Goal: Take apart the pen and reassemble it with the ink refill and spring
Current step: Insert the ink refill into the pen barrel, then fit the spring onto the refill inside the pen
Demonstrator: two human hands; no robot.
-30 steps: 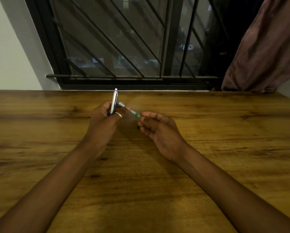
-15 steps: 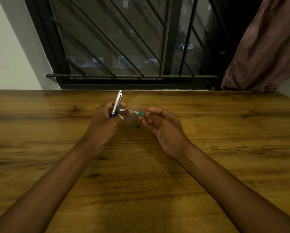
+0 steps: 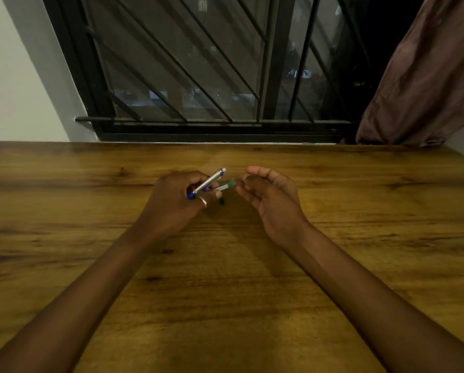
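My left hand [image 3: 175, 204] grips a silver pen barrel [image 3: 208, 180] with blue ends, tilted up and to the right. A thin clear refill with a green end [image 3: 227, 186] spans the gap between both hands. My right hand [image 3: 272, 197] pinches the refill's right end with its fingertips. A small dark green piece [image 3: 221, 202] lies on the wooden table [image 3: 225, 278] just below the refill. No spring can be made out.
A barred black window [image 3: 198, 76] runs along the table's far edge. A brown curtain [image 3: 427, 76] hangs at the back right. A white wall [image 3: 15, 76] stands at the left.
The pen barrel has tilted from nearly upright over to the right. My right hand has moved up and closer to the left hand, and the refill now lies flatter.
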